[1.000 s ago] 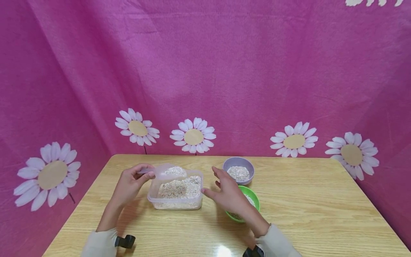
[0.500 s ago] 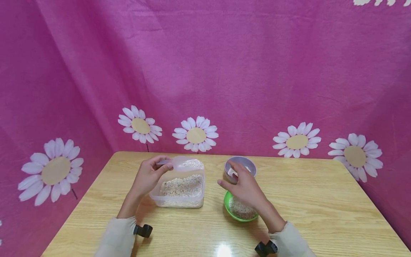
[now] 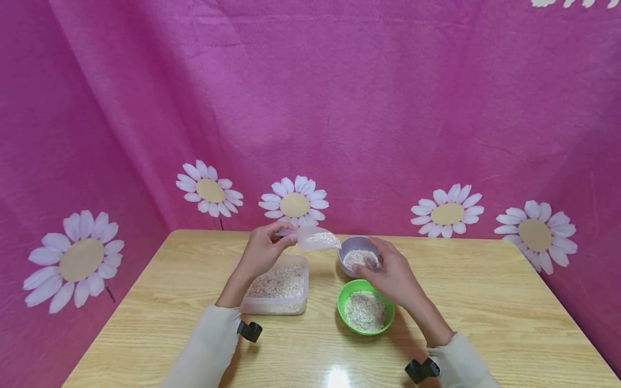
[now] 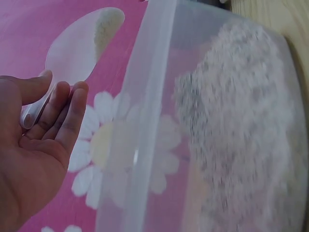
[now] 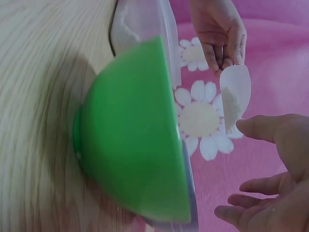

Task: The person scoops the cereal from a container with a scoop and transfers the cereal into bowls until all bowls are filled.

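Note:
My left hand [image 3: 262, 250] pinches the handle of a translucent plastic scoop [image 3: 305, 236] carrying white oat-like flakes. The scoop's tip is at the left rim of a purple bowl [image 3: 359, 242], which holds similar flakes. My right hand [image 3: 395, 274] is at the bowl's right side, thumb over the front of it. In the right wrist view, the fingers [image 5: 263, 186] of that hand are spread apart around nothing, with the thumb near the scoop's tip. A green bowl [image 3: 342, 302] with flakes stands in front of the purple one.
A translucent rectangular container [image 3: 274, 309] of flakes stands on the wooden table [image 3: 485, 312], left of the bowls and partly behind my left forearm. Behind the table's back edge hangs a pink curtain [image 3: 368, 118] with daisies.
My left hand has carried the loaded scoop from over the container rightward to the purple bowl. My right hand has moved right, from beside the container to the purple bowl.

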`<state>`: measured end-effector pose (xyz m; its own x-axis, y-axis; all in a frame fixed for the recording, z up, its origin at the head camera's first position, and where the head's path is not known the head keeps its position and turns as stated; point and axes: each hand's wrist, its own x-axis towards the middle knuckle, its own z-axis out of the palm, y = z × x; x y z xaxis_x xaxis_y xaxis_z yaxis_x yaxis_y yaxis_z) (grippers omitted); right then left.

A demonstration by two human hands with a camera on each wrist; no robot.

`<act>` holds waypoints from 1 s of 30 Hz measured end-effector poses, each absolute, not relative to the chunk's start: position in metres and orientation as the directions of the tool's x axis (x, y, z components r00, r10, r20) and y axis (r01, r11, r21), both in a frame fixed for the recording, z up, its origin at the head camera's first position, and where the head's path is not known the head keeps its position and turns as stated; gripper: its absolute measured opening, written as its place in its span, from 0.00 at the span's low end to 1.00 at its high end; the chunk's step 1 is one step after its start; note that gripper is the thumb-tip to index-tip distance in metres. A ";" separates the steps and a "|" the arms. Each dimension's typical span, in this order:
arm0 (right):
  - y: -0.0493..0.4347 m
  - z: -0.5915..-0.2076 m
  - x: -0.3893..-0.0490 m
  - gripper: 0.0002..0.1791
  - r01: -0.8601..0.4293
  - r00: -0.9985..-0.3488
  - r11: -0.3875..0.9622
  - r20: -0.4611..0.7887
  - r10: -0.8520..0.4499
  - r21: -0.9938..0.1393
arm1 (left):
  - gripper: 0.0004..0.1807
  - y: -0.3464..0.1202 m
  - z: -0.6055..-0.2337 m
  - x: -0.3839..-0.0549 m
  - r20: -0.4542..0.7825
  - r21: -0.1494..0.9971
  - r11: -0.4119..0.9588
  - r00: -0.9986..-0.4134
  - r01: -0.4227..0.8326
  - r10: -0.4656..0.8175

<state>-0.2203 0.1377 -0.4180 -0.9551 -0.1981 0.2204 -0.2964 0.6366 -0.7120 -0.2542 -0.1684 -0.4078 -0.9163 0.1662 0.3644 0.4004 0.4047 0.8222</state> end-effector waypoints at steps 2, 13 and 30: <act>0.143 -0.419 -0.222 0.42 -0.298 -0.955 0.649 0.231 -0.188 -0.700 | 0.08 -0.160 -0.407 -0.258 0.368 0.818 0.404 -0.912 0.411 0.182; 0.162 -0.434 -0.230 0.45 -0.179 -0.981 0.602 0.095 -0.170 -0.778 | 0.06 -0.120 -0.410 -0.274 0.327 0.777 0.465 -0.903 0.425 0.280; 0.171 -0.450 -0.241 0.45 -0.149 -0.973 0.588 0.012 -0.231 -0.795 | 0.07 -0.102 -0.385 -0.288 0.325 0.544 0.626 -0.828 0.560 0.458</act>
